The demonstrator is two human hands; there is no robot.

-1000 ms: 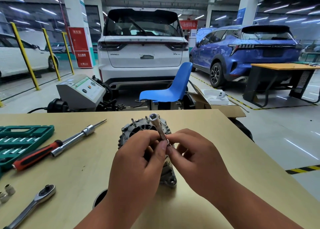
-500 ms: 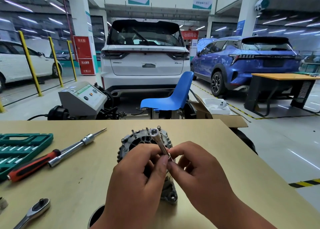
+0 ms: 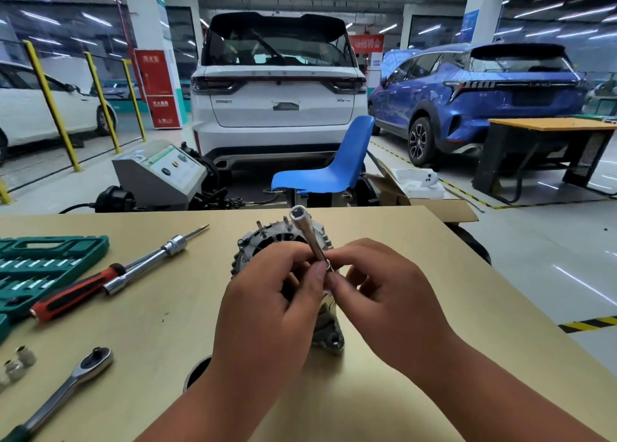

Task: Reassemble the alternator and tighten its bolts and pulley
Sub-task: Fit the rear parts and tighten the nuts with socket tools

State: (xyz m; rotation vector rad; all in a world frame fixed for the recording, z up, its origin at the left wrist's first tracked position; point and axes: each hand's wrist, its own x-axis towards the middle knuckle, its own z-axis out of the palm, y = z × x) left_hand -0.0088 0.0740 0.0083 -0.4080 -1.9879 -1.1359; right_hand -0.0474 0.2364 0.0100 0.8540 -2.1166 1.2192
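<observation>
We start with the table (image 3: 384, 241), which runs from the near edge to the far one, tools on its left side. The alternator (image 3: 267, 239) stands at its middle. Its finned round body is on the far side, with thin studs sticking up from the rim, and a mounting lug shows on the near side, low between the wrists.

Both hands are raised just in front of the alternator and hide most of its face. The left hand (image 3: 267, 311) has its fingers curled, thumb and forefinger pinching the lower part of a long socket (image 3: 307, 238). The right hand (image 3: 384, 294) meets it from the right, fingertips closed on the same low end, where a small bright ring (image 3: 329, 267) shows; we cannot tell what it is.

The socket's long axis matters most. It leans from the fingertips up and away, slightly leftward, with its open mouth topmost, over the alternator's far rim. We judge that to go onto a fastener it would have to be turned mouth-down. The alternator lies below and beyond both hands, about equally near each.
</observation>
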